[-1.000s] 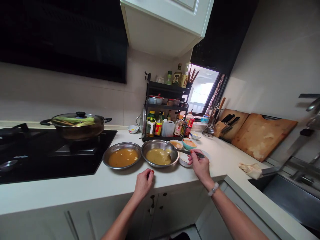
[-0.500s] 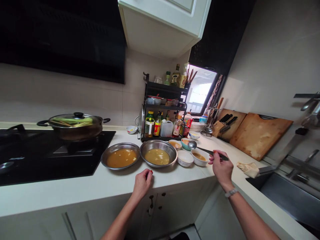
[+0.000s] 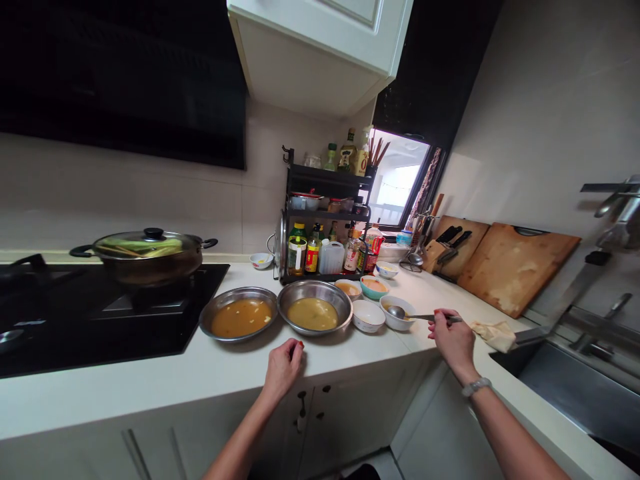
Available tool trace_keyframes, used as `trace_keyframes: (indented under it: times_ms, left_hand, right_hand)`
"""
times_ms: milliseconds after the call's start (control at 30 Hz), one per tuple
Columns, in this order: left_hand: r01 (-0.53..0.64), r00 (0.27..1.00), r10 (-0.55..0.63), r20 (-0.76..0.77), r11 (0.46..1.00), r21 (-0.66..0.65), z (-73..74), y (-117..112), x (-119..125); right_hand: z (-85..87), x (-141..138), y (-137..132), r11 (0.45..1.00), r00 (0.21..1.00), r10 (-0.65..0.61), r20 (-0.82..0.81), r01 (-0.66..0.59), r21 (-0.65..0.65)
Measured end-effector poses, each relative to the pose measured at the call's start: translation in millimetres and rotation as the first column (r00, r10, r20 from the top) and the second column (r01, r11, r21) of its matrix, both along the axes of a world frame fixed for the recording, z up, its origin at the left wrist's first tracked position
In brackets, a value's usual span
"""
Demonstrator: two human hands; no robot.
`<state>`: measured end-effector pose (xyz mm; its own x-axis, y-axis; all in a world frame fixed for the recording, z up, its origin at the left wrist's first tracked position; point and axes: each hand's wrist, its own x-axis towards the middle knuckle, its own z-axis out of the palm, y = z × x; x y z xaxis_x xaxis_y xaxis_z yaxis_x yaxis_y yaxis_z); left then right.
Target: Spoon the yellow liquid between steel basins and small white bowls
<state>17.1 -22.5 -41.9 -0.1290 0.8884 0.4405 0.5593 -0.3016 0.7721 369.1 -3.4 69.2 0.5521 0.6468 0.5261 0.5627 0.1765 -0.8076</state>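
My right hand (image 3: 453, 337) grips the dark handle of a ladle (image 3: 420, 317), whose round metal head is down inside a white bowl (image 3: 399, 325) of brownish liquid. To the left of that stands another white bowl (image 3: 369, 325) with nothing visible in it. My left hand (image 3: 284, 365) rests near the counter's front edge with its fingers curled closed and nothing seen in them. Beyond it are two metal basins: the right basin (image 3: 345, 325) holds yellowish liquid, the left basin (image 3: 206, 325) orange-brown liquid with pale bits.
A lidded pot (image 3: 150, 267) sits on the black stove (image 3: 90, 333) at left. Behind the bowls is a black rack (image 3: 327, 215) of bottles. A green-rimmed bowl (image 3: 375, 295), knife block (image 3: 436, 255), cutting board (image 3: 517, 270), cloth (image 3: 495, 335) and sink (image 3: 565, 387) are to the right.
The ladle's head has come down from above the bowls into the white bowl on the right, my right hand moving slightly right and down. My left hand has stayed about where it was.
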Motion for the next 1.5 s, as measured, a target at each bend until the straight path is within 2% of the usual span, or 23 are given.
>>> trace_keyframes:
  times_ms: [200,400,567,967,1133,1267,1400,1500]
  left_hand:
    - [0.002,1.000,-0.002,0.006,1.000,-0.018,0.1,0,0]
    - [0.003,1.000,-0.002,0.013,1.000,-0.010,-0.1,-1,0]
    - [0.011,1.000,-0.011,0.007,1.000,-0.015,0.2,-1,0]
    - [0.012,1.000,-0.012,0.005,1.000,-0.012,-1.4,0,-1]
    - [0.010,1.000,-0.011,-0.011,1.000,-0.012,-3.1,2,-1]
    - [0.011,1.000,-0.011,-0.003,1.000,-0.004,-2.4,1,-1]
    - [0.008,1.000,-0.007,0.007,1.000,-0.016,-0.8,0,-1]
    - [0.010,1.000,-0.010,0.006,1.000,-0.021,-0.6,0,0]
  right_hand:
    - [-3.5,8,6,0.999,0.988,-0.010,-0.154,0.018,0.051]
    - [-6.4,18,15,0.978,0.915,0.021,-0.403,0.065,0.199]
    - [-4.8,21,17,0.969,0.886,0.054,-0.460,0.065,0.239]
    - [-11.2,26,18,0.975,0.927,0.007,-0.375,0.077,0.209]
    - [-15.0,28,15,0.995,0.981,-0.040,-0.191,0.058,0.087]
    - [-14.6,18,8,0.999,0.996,-0.014,-0.090,0.017,0.033]
    - [-13.8,13,7,1.000,0.994,0.010,-0.109,-0.007,0.025]
    - [-11.5,14,9,0.998,0.980,0.003,-0.198,0.010,0.064]
